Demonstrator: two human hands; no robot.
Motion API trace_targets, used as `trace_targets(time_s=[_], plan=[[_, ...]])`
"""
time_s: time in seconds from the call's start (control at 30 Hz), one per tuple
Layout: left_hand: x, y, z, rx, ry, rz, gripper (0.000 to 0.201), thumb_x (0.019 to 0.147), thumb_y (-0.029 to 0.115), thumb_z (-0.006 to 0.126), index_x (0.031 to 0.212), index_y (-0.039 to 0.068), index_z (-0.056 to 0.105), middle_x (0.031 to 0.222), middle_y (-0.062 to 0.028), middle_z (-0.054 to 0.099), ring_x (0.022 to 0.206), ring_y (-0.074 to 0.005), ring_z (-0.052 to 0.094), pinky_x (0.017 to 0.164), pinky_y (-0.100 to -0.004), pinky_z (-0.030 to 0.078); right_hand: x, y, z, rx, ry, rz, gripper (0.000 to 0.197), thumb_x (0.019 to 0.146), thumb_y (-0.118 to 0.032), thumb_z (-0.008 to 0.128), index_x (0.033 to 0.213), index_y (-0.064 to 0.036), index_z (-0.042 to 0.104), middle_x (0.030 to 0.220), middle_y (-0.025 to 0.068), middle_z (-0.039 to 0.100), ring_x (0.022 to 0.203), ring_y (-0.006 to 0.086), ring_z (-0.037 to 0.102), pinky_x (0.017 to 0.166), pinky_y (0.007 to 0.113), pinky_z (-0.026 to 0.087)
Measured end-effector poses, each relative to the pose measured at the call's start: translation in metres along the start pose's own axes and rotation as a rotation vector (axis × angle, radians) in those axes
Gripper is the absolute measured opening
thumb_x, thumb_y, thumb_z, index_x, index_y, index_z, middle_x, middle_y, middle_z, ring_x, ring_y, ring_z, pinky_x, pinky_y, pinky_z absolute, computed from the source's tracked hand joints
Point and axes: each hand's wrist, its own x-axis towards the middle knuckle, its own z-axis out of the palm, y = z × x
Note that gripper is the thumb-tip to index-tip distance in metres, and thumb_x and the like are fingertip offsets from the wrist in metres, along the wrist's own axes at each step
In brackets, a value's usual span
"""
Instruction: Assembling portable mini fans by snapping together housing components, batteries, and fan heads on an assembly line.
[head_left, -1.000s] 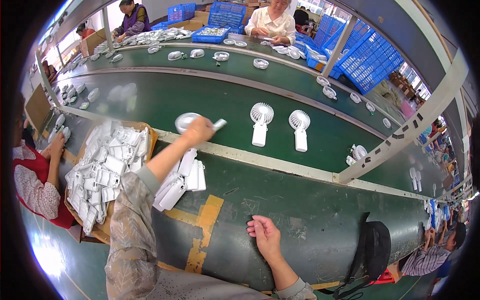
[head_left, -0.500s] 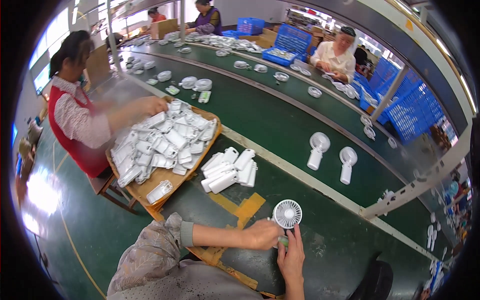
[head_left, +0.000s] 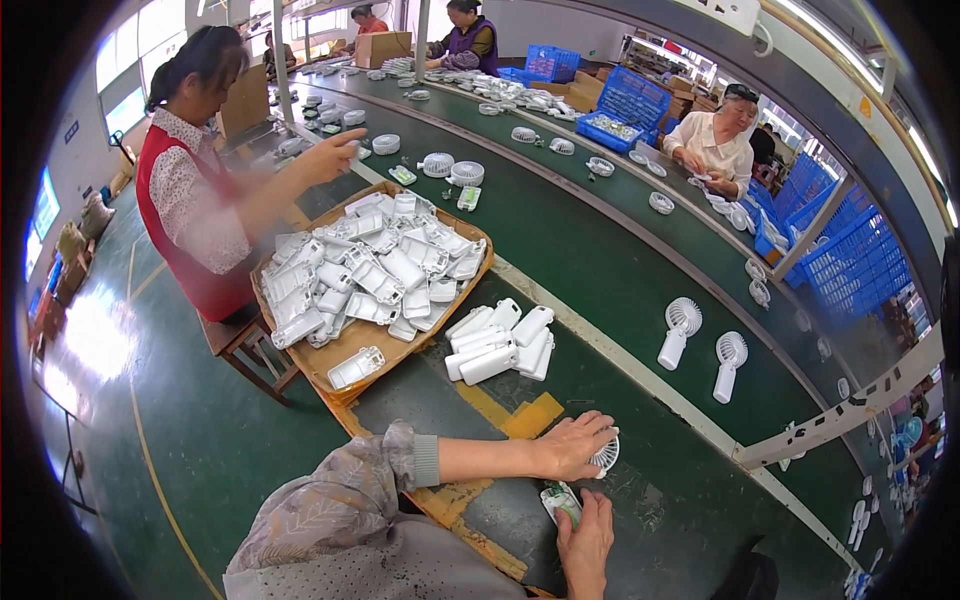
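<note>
A small white handheld fan lies on the dark green bench in front of me. My left hand (head_left: 578,446) is closed over its round slatted head (head_left: 606,456) from above and covers most of it. Below that, my right hand (head_left: 588,540) grips the fan's opened handle (head_left: 560,502) between thumb and fingers. Something green shows inside the handle, partly behind the fingers. Just beyond my left hand, a small pile of white handle shells (head_left: 498,342) rests on the bench.
To the left stands a cardboard tray (head_left: 385,345) heaped with white shells. A co-worker in a red vest (head_left: 190,215) reaches over it. Two assembled fans (head_left: 682,325) lie on the green conveyor (head_left: 590,255) beyond a metal rail. A metal post (head_left: 850,405) rises at the right.
My left hand has moved from beside the fan head to on top of it. The handle now shows more of its open inside. The co-worker's arm has lifted off the tray's heap.
</note>
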Motion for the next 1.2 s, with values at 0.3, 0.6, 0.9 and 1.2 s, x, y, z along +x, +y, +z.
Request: trace_targets(time_s=[0.3,0.6,0.9,1.2], plan=[[-0.020,-0.024,-0.045,-0.010,-0.184,-0.206,0.093,0.058,0.036,0.078,0.129,-0.008,0.037,0.114,-0.0239,0.051,0.109,-0.0347,0.050,0.092,-0.0377,0.042,-0.005,0.005,-0.007,0.112,-0.035,0.213,0.028,0.074,-0.018,0.066,0.091,0.0022,0.058,0.083,0.0196,0.060,0.074,0.0364,0.060,0.069,0.043,0.047],[-0.046,-0.016,-0.064,-0.794,0.201,-0.290,0.059,0.064,0.027,0.080,0.104,-0.005,0.051,0.091,-0.0127,0.060,0.084,-0.0161,0.057,0.075,-0.0280,0.047,-0.019,0.017,-0.010,1.170,-0.179,0.635,0.027,0.090,-0.018,0.053,0.112,-0.0014,0.050,0.087,0.0097,0.060,0.070,0.0172,0.060,0.059,0.029,0.051],[-0.048,0.028,-0.057,-1.150,0.207,-0.268,0.048,0.079,0.015,0.069,0.120,0.000,0.048,0.105,-0.0044,0.057,0.095,-0.0099,0.054,0.084,-0.0259,0.045,0.010,0.004,0.010,1.414,-0.271,0.783,0.018,0.090,-0.008,0.046,0.103,0.0024,0.054,0.078,0.0122,0.062,0.059,0.0188,0.061,0.053,0.030,0.053],[-0.040,0.032,-0.031,-1.260,0.181,-0.357,0.040,0.083,0.017,0.066,0.113,-0.003,0.050,0.100,-0.0067,0.059,0.089,-0.0100,0.055,0.078,-0.0252,0.046,-0.001,0.007,0.012,1.569,-0.256,0.802,0.023,0.092,-0.018,0.050,0.106,0.0003,0.054,0.087,0.0116,0.064,0.069,0.0148,0.063,0.058,0.027,0.053]])
